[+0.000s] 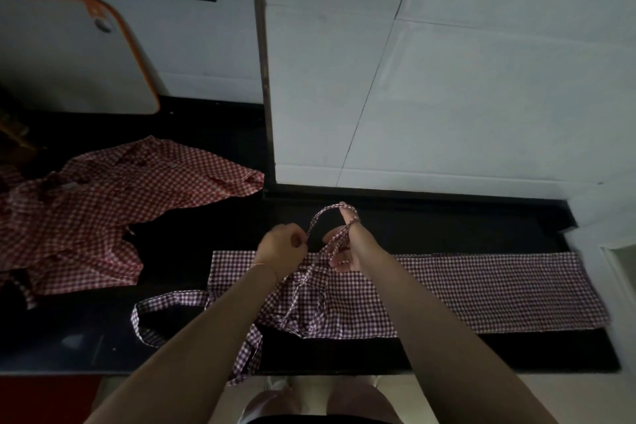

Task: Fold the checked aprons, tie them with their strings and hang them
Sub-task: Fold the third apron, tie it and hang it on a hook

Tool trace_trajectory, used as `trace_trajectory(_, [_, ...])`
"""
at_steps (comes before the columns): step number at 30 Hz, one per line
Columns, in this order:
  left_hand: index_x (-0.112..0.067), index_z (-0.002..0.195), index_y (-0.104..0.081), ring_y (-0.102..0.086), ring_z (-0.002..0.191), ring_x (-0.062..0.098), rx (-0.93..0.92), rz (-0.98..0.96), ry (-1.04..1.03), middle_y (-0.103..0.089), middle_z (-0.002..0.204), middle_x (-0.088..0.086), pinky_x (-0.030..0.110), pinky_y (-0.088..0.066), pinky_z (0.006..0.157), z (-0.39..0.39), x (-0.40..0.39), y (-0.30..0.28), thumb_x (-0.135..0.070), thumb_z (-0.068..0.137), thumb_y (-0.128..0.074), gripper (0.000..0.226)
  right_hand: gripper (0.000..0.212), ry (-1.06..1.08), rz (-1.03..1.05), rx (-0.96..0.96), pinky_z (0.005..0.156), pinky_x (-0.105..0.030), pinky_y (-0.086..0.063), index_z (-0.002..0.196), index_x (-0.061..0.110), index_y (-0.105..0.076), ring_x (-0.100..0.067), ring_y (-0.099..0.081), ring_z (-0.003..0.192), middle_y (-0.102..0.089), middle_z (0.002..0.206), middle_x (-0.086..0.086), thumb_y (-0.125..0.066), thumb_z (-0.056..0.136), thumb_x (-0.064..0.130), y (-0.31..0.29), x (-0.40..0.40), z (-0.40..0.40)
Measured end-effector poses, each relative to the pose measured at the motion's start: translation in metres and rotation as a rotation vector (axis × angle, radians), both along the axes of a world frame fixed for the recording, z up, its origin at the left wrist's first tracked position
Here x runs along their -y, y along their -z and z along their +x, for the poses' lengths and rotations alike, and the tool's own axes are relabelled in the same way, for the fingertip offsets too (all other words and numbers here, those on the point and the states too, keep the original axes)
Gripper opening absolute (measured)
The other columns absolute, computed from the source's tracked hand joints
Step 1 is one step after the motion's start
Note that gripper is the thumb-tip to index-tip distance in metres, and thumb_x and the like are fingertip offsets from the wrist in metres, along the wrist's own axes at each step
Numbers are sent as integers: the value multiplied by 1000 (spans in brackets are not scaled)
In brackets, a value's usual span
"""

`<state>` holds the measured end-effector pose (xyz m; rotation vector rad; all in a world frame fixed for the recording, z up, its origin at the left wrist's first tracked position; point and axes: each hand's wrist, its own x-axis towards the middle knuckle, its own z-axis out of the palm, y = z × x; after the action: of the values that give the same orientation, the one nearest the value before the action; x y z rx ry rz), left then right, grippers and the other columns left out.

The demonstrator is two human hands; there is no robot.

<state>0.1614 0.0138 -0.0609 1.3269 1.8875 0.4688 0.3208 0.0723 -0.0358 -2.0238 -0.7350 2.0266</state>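
Left hand (pixel 281 248) pinches string (pixel 318 217); right hand (pixel 344 248) has string looped round fingers, above folded purple-checked apron (pixel 481 289). Red-checked apron (pixel 96 210) heaped far left of left hand.

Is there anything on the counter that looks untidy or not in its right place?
Yes. The red checked apron lies crumpled and unfolded at the left of the black counter, while the purple checked apron is folded into a flat strip. One loop of the purple apron's strap trails loose toward the counter's front edge.
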Motion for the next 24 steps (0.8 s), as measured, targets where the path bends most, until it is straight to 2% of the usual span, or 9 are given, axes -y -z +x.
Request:
trace_trajectory(3, [-23, 89, -65, -62, 98, 21, 135, -148, -58, -69, 103, 2, 29, -49, 90, 28, -5, 6, -10, 86, -59, 14, 71, 143, 8, -35, 51, -24, -38, 82, 4, -70, -17, -47, 53, -71, 90, -17, -41, 94, 68, 1, -7, 5])
trace_trajectory(7, [-17, 100, -59, -56, 103, 24, 27, -177, -118, -61, 112, 6, 34, -46, 89, 48, -5, 16, -25, 90, -56, 13, 24, 380, 6, -100, 39, -18, -28, 86, 7, -64, -5, -33, 34, -70, 96, -8, -58, 100, 25, 6, -20, 26])
trace_trajectory(10, [-25, 116, -57, -46, 115, 19, -251, -3, 7, -50, 117, -3, 37, -42, 97, 64, -2, 12, -54, 84, -58, 43, 12, 463, -40, -153, 46, -20, -32, 95, 3, -65, -6, -34, 42, -71, 90, -7, -59, 98, 14, 15, -29, 39])
trace_trajectory(12, [-31, 120, -58, -43, 119, 17, -267, -38, 159, -51, 120, -5, 38, -37, 103, 72, -6, 7, -73, 77, -55, 60, 13, 494, -50, -178, 50, -22, -36, 100, 1, -66, -7, -34, 45, -70, 80, -8, -60, 97, 12, 20, -31, 41])
trace_trajectory(15, [-31, 109, -67, -48, 119, 17, -330, -206, 358, -58, 119, -4, 41, -37, 104, 83, -13, 7, -71, 81, -53, 51, 9, 449, -57, -172, 39, -18, -31, 91, 5, -64, -6, -34, 38, -71, 87, -9, -61, 96, 12, 24, -35, 46])
trace_trajectory(16, [-26, 105, -70, -54, 113, 20, -362, -200, 302, -60, 117, 0, 39, -42, 99, 84, -17, 5, -61, 87, -53, 43, 9, 425, -54, -167, 40, -18, -31, 90, 5, -64, -5, -35, 39, -70, 85, -8, -61, 96, 12, 23, -37, 48])
trace_trajectory(18, [-18, 102, -70, -62, 95, 26, -350, -112, -36, -61, 112, 8, 34, -50, 81, 79, -28, -2, -44, 94, -54, 32, 7, 357, -58, -116, 47, -20, -35, 96, 5, -66, -6, -39, 47, -65, 79, -4, -62, 95, 12, 26, -41, 55])
trace_trajectory(21, [-12, 109, -62, -61, 89, 23, -110, 148, -563, -64, 108, 7, 28, -42, 72, 66, -56, -25, -30, 92, -65, 25, 17, 235, -54, -11, 56, -25, -44, 107, 7, -67, -9, -42, 57, -55, 77, -2, -68, 91, 11, 34, -45, 63])
trace_trajectory(24, [-12, 119, -50, -53, 81, 11, 28, 431, -636, -49, 111, 0, 20, -41, 67, 76, -74, -50, -19, 90, -63, 32, 19, 188, -62, 32, 59, -27, -48, 108, 8, -65, -10, -44, 59, -55, 82, -3, -69, 90, 12, 41, -51, 63])
